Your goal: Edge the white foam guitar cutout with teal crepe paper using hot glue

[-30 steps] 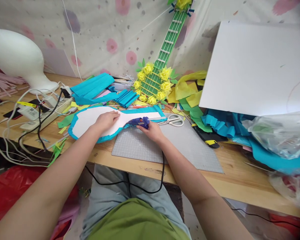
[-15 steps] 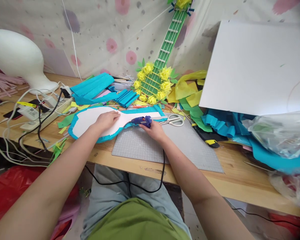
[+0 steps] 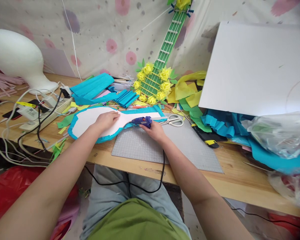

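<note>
A white guitar-shaped board (image 3: pixel 86 121) with blue crepe paper round its edge lies on the table, its narrow neck pointing right. My left hand (image 3: pixel 107 120) rests on the wide body of the board, fingers together; whether anything is pinched under them is hidden. In my right hand (image 3: pixel 153 129) is a dark blue glue gun (image 3: pixel 142 121), its nozzle pointing left at the lower edge where the neck meets the body. The gun's black cord hangs down over the table edge. Beneath the neck lies a grey cutting mat (image 3: pixel 140 143).
White-handled scissors (image 3: pixel 175 120) lie right of the gun. Behind stands a green paper guitar (image 3: pixel 150 83) with yellow flowers. A power strip (image 3: pixel 31 123) with cables and a foam head (image 3: pixel 17 53) are left. Crepe paper, a white board (image 3: pixel 255 70) and a plastic bag (image 3: pixel 277 133) are right.
</note>
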`<state>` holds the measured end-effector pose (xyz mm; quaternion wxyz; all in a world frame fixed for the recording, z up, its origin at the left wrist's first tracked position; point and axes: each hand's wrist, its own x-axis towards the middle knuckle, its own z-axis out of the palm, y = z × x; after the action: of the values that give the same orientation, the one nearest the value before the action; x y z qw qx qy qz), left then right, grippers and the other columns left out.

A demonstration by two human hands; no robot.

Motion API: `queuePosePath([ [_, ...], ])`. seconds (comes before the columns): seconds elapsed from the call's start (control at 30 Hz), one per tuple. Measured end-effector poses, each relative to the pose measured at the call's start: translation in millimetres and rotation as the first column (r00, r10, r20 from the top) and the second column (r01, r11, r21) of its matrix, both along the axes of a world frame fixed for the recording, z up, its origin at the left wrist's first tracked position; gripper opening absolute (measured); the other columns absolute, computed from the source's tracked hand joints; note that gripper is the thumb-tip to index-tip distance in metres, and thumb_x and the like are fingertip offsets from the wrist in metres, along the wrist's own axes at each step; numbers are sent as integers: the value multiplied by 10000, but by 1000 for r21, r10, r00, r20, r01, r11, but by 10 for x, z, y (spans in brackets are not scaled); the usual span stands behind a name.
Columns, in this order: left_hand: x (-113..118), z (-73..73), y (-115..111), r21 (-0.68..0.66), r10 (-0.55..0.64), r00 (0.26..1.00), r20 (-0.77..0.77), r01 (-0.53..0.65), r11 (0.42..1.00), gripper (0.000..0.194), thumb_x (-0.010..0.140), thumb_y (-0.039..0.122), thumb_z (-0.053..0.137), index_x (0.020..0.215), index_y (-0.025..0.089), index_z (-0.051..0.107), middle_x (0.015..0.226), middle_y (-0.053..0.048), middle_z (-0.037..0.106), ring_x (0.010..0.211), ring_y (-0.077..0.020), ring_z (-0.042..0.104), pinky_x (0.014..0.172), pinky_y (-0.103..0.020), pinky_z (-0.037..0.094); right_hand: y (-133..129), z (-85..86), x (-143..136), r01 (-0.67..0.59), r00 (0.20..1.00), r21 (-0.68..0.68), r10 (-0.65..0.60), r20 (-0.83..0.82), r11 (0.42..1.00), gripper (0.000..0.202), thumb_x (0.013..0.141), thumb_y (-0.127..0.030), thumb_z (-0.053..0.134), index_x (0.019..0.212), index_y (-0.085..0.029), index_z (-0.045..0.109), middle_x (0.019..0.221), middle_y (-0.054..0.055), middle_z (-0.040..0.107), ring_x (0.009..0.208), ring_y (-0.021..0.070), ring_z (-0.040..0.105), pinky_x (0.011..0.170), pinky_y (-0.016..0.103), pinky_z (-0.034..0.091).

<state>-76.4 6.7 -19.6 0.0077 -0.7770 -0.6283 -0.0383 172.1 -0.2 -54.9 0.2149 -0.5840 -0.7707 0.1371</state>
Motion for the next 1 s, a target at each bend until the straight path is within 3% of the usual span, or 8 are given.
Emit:
queuePosePath([
  [0.37,0,13,0,-22,14,1000,-6,-14,1000,401,885,337,339,1210,257,559,1313,43,511,1221,-164,451,960,-236,380,-9,16,100,-2,999,2,2,-44,1000,508,799,-582,480,1121,-209,602,876,80,690,846,240,633,681,276,429],
  [0.63,4,18,4,-13,12,1000,-28,-12,1000,385,894,329,339,1204,269,558,1310,45,515,1207,-147,465,958,-223,377,-15,47,142,43,998,-8,-43,-56,999,486,794,-534,522,1118,-181,602,948,96,684,906,248,627,726,290,441],
  [0.77,6,30,0,-25,7,999,-36,-8,1000,391,893,325,334,1212,267,551,1314,40,511,1197,-151,474,957,-234,381,-2,43,211,56,998,-20,-57,-36,998,443,804,-521,509,1046,-173,639,889,89,686,844,240,633,695,292,437],
  [1.0,-23,1,19,-12,-10,1000,-28,9,1000,395,890,336,336,1208,259,556,1313,40,512,1198,-159,474,958,-239,384,-4,56,273,69,997,-20,-70,-33,997,460,795,-512,525,1096,-176,613,897,70,675,844,226,623,697,287,429],
])
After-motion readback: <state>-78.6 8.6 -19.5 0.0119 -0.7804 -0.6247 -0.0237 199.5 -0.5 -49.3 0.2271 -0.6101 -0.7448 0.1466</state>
